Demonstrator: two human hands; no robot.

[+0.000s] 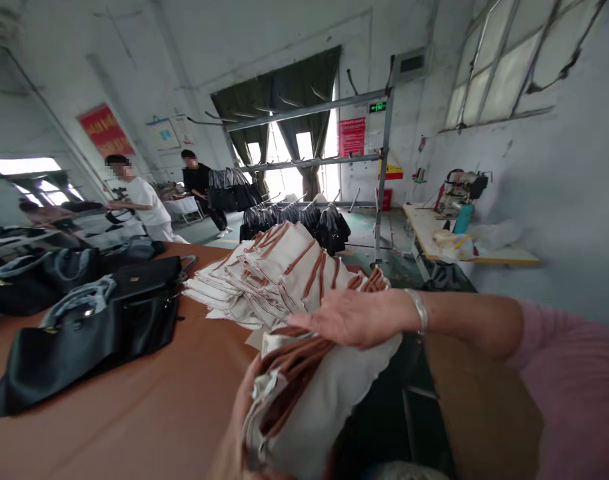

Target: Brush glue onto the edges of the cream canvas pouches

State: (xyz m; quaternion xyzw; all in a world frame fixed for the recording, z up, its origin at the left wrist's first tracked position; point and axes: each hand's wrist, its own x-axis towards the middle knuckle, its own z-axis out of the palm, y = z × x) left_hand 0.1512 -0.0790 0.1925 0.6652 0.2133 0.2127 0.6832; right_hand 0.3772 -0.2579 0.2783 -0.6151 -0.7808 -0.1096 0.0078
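A bundle of off-white and brown sewn fabric pieces (329, 393), folded and layered, stands at the near edge of the table. My left hand (240, 417) is wrapped round its left side, partly cut off by the lower frame edge. Across the top of the bundle lies my right hand (359, 319), fingers stretched out and flat, with a silver bracelet at the wrist. Just behind both hands rises a large pile of the same off-white pieces with brown edges (264, 267). Brown sheet material (184, 413) covers the table under it.
Black handbags (84, 340) lie on the table's left side. Behind stands a metal rack (384, 147) with black bags hanging low on it. A sewing machine (459, 190) sits on a bench at right. Two people (147, 203) are at the back left. Cardboard (474, 400) is below my right arm.
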